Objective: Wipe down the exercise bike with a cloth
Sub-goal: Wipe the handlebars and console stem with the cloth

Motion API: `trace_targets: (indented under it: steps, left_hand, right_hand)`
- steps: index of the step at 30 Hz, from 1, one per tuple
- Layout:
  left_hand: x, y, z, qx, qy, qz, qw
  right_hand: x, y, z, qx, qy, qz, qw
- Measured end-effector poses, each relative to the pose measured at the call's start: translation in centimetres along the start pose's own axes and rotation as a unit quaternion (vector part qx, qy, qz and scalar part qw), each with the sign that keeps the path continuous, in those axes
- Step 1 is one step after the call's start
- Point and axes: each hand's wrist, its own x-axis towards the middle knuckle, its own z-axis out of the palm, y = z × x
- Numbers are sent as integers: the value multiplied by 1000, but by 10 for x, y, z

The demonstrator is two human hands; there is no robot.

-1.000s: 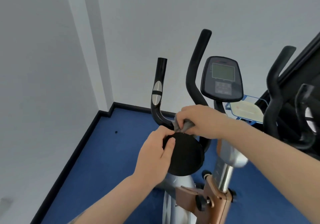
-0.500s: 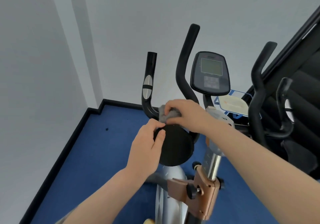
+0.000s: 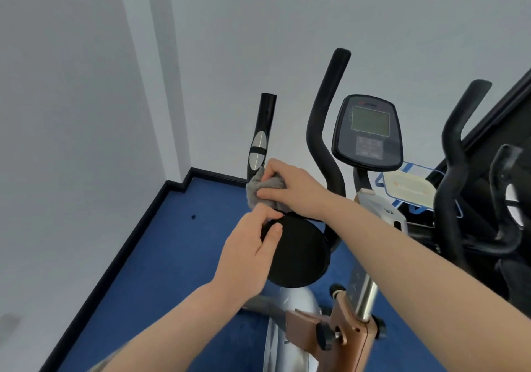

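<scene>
Cloth [image 3: 263, 189] bunched in right hand [image 3: 296, 190] at handlebar [image 3: 260, 141] bend; left hand [image 3: 247, 256] grips black disc [image 3: 298, 252]. Wrap cloth fully, slide w/ firm pressure.

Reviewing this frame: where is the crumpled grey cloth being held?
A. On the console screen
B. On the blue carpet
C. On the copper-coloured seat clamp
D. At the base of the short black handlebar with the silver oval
D: the right hand grips the crumpled grey cloth against the base of the short black handlebar.
</scene>
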Motion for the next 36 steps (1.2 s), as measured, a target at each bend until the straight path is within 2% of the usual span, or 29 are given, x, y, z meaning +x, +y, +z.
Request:
trace_targets:
  steps: [4, 6, 9, 12, 13, 16, 18, 23, 26, 29, 31, 32, 36]
  left_hand:
    - [1, 0, 2, 1, 14, 8, 1000]
    - [1, 0, 5, -5, 28, 7, 1000]
    - [0, 0, 6, -19, 38, 9, 999]
    - [1, 2, 6, -17, 31, 10, 999]
    - [1, 2, 6, -15, 30, 8, 999]
    - [0, 0, 6, -9, 37, -4, 999]
    - [0, 1, 8, -19, 49, -3, 999]
    - [1, -1, 7, -29, 41, 10, 999]
    - [2, -1, 5, -28, 27, 17, 999]
    - [3, -3, 2, -14, 12, 28, 999]
    - [4, -3, 2, -17, 15, 30, 999]
    - [3, -4, 3, -20, 17, 26, 999]
    - [3, -1, 4, -25, 16, 10, 1000]
  right_hand:
    - [-3, 7, -7, -25, -45, -27, 998]
    - [6, 3, -1, -9, -41, -38, 998]
    - [27, 0, 13, 14, 64, -47, 997]
    - [44, 7, 2, 62, 198, 8, 978]
    - [45, 12, -3, 60, 189, 20, 980]
    - [37, 21, 2, 34, 46, -12, 998]
    - [34, 21, 3, 34, 6, -24, 999]
    - [16, 12, 3, 64, 44, -53, 996]
    - [-13, 20, -13, -75, -4, -88, 993]
    - [-30, 28, -47, -173, -59, -53, 982]
    - [-29, 25, -44, -231, -56, -53, 970]
    - [-27, 21, -35, -231, -41, -59, 970]
    - [-24, 9, -11, -102, 10, -53, 993]
